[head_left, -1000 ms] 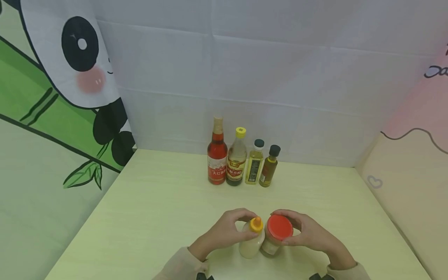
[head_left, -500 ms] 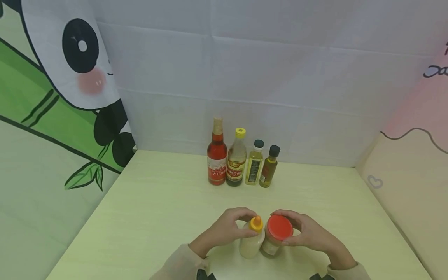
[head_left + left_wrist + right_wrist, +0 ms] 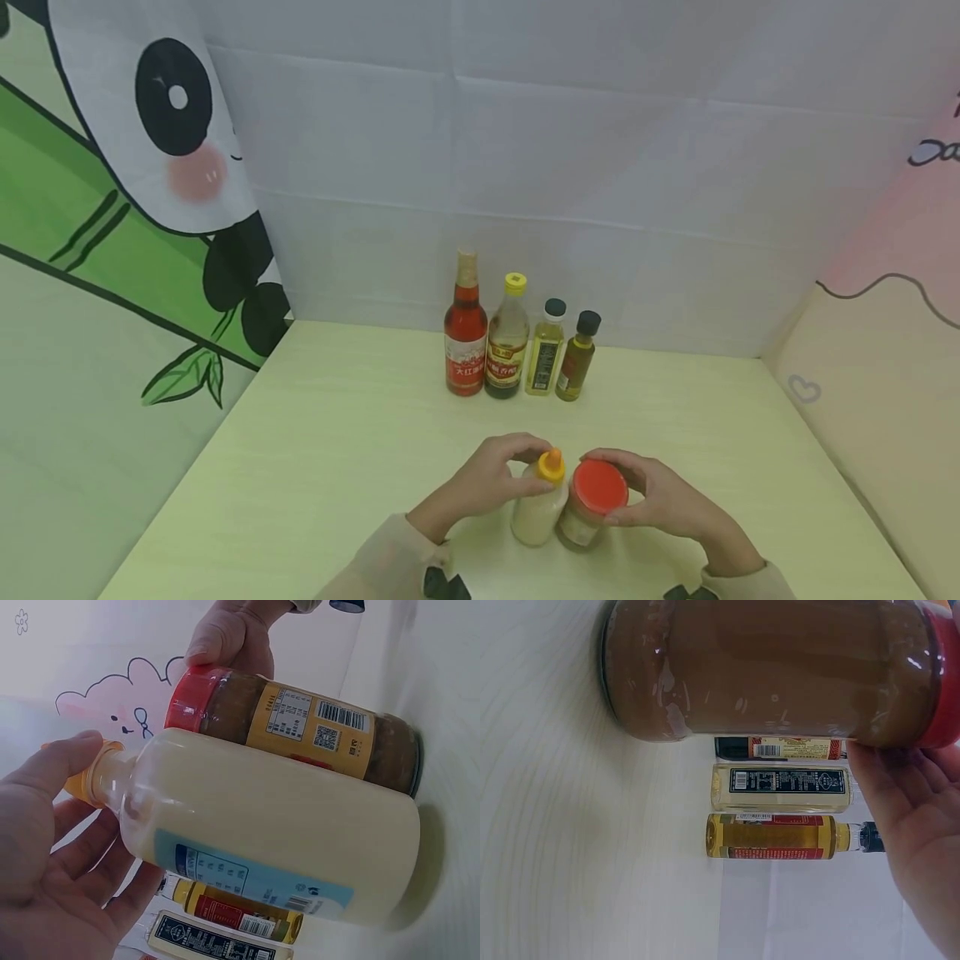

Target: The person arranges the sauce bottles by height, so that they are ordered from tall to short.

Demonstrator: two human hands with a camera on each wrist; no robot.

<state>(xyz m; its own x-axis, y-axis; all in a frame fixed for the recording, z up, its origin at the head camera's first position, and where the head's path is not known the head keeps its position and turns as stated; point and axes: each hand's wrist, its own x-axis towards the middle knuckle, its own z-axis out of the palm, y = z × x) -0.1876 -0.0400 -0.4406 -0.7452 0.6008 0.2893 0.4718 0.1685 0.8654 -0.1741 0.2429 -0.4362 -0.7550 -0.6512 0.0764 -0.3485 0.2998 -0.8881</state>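
My left hand (image 3: 491, 479) grips a squeeze bottle (image 3: 277, 814) of pale cream-coloured sauce by its yellow cap and neck. A blue label shows on its side in the left wrist view. Right beside it stands a jar (image 3: 772, 671) of brown spread with a red lid, which my right hand (image 3: 660, 500) holds around the lid. Bottle and jar stand side by side at the front of the table, the jar on the right. In the left wrist view the jar's yellow label with a barcode faces the camera.
Behind them on the table (image 3: 337, 417) stand a tall red bottle (image 3: 465, 346), a yellow-capped sauce bottle (image 3: 507, 350), a square oil bottle (image 3: 545, 358) and a small dark-capped bottle (image 3: 576, 362), in a row near the back cloth (image 3: 562, 167).
My left hand and the squeeze bottle have shifted slightly away from me, towards the back of the table. The right hand and the jar stay where they were.
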